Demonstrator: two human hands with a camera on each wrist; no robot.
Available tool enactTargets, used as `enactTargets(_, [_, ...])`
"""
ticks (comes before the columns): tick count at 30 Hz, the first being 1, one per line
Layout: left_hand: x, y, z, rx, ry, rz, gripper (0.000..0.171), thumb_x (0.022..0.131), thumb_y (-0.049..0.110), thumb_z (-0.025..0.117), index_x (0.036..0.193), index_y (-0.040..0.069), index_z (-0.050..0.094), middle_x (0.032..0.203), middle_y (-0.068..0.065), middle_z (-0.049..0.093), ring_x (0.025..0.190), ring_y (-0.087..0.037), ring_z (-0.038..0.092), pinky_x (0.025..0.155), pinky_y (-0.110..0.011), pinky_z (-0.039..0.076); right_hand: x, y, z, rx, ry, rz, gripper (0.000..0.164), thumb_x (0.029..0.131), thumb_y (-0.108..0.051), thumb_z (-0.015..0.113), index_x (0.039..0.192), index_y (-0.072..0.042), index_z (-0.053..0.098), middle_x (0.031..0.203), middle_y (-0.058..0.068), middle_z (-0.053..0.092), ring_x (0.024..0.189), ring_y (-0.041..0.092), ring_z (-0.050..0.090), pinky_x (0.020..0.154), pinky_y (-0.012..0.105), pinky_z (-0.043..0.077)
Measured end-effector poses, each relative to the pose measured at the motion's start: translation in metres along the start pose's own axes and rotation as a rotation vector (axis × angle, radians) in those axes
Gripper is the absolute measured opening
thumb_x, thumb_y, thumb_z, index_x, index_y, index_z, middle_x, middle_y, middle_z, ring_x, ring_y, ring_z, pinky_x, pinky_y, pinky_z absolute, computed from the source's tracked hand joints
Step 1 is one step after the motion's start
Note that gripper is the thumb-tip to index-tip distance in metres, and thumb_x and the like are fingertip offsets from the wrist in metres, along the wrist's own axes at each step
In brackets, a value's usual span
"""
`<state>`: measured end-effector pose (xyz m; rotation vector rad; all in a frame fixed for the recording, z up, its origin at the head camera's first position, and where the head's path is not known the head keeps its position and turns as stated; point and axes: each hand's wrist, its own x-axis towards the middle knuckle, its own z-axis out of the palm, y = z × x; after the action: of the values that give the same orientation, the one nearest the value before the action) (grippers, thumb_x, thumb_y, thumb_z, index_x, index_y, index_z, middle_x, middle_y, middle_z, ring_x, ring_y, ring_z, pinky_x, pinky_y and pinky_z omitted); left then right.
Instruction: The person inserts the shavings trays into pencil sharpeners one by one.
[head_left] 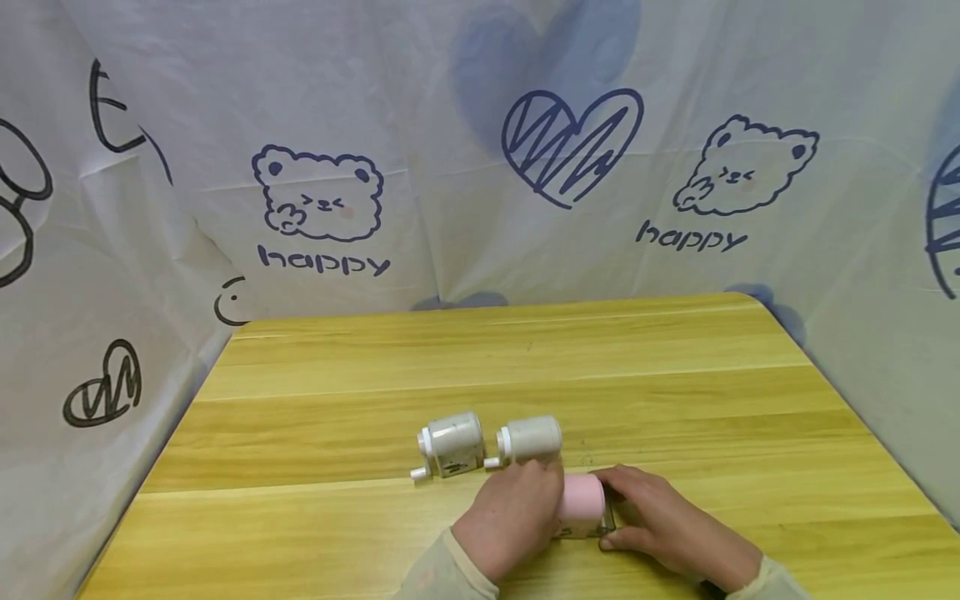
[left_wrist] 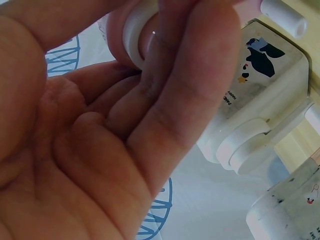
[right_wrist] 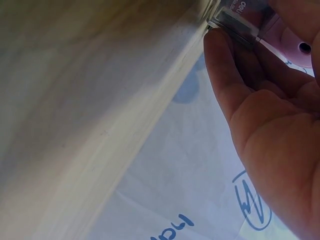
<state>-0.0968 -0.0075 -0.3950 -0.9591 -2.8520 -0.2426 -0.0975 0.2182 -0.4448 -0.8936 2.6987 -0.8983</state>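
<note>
Both hands are at a pink pencil sharpener [head_left: 583,497], which sits on the wooden table near its front. My left hand [head_left: 513,512] curls its fingers about the crank end; in the left wrist view the white ring [left_wrist: 132,37] of that end shows behind the fingers. From the other side my right hand [head_left: 660,521] grips the sharpener's end between thumb and fingers. There the right wrist view shows a clear drawer [right_wrist: 235,24] against the fingertips, with a dark round hole in the pink body above it. The left hand covers most of the crank side.
Two off-white crank sharpeners, a left one [head_left: 456,442] and a right one [head_left: 534,437], stand just beyond the left hand, cranks to the left. The right one is close to that hand. Behind the wooden table [head_left: 480,358] hangs a white cloth [head_left: 442,167] with drawings.
</note>
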Motion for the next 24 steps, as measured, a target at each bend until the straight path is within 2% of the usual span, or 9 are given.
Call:
enactTargets(8, [-0.0001,-0.0006,-0.0011,-0.017,-0.015,0.003,0.030,0.069,0.021,0.080,0.086,0.008,0.059,0.070,0.001,0.056,0.055,-0.010,0.051,0.044,-0.023,0.040,0.0000,-0.0006,-0.0001,-0.007,0.002,-0.007,0.063,0.083,-0.050,0.066,0.129,-0.010,0.053,0.122,-0.003,0.057,0.112,0.017,0.054,0.092,0.042,0.046])
enactTargets(24, [-0.0003,-0.0008,-0.0009,-0.025,0.000,0.010,0.029,0.068,0.019,0.080,0.085,0.007,0.059,0.069,0.000,0.055,0.054,-0.011,0.051,0.043,-0.024,0.040,0.0018,-0.0001,0.0014,-0.027,0.013,-0.035,0.060,0.083,-0.047,0.068,0.128,-0.010,0.054,0.122,-0.002,0.058,0.111,0.016,0.055,0.092,0.041,0.047])
